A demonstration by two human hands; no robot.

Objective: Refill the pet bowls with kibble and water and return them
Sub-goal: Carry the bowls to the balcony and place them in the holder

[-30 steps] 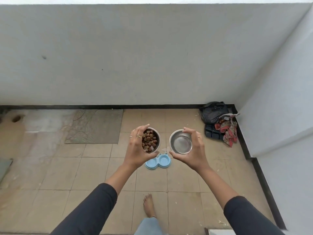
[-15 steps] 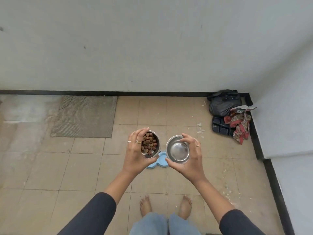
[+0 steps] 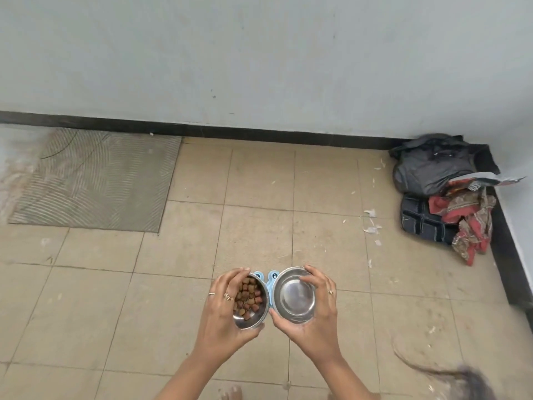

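Kibble bowl (left hand), water bowl right

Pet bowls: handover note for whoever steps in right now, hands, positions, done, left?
Left hand: grips the kibble bowl, filled with brown kibble.
Right hand: grips the second steel bowl; water inside cannot be told from this view.
Both bowls are held just above the blue holder on the tiled floor, which is mostly hidden beneath them.
Done: kibble filled.
Left: seat each bowl in the holder, then let go.
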